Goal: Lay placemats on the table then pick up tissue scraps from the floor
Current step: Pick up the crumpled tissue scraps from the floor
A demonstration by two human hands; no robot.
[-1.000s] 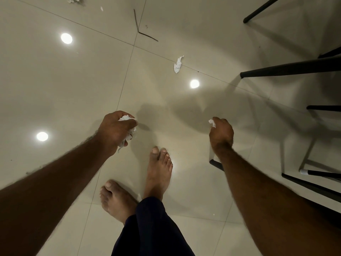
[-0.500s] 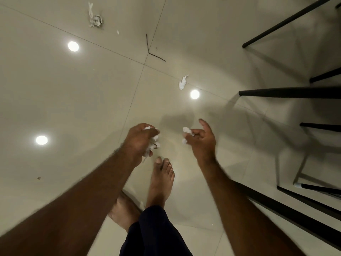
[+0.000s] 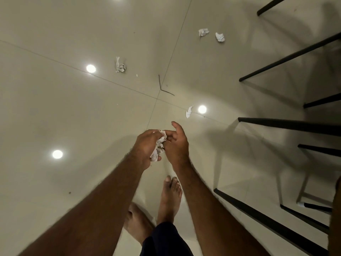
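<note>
My left hand (image 3: 145, 146) is shut on a wad of white tissue scraps (image 3: 159, 145), held above the floor in front of me. My right hand (image 3: 177, 146) presses against that wad from the right, pinching a small scrap at its top with the index finger raised. More tissue scraps lie on the glossy beige tile floor (image 3: 55, 108): one just beyond my hands (image 3: 189, 112), a twisted one farther left (image 3: 120, 65), and two close together far ahead (image 3: 203, 32) (image 3: 220, 36). No placemats or tabletop are in view.
Black furniture legs (image 3: 287, 124) and rails crowd the right side, from top to bottom. A thin bent black stick (image 3: 164, 88) lies at a tile joint. My bare feet (image 3: 169, 198) stand below my hands. Ceiling lights reflect off the floor.
My hands have come together: the right hand carried its small scrap leftward to the wad in the left hand. The view tilted forward, bringing farther scraps into sight.
</note>
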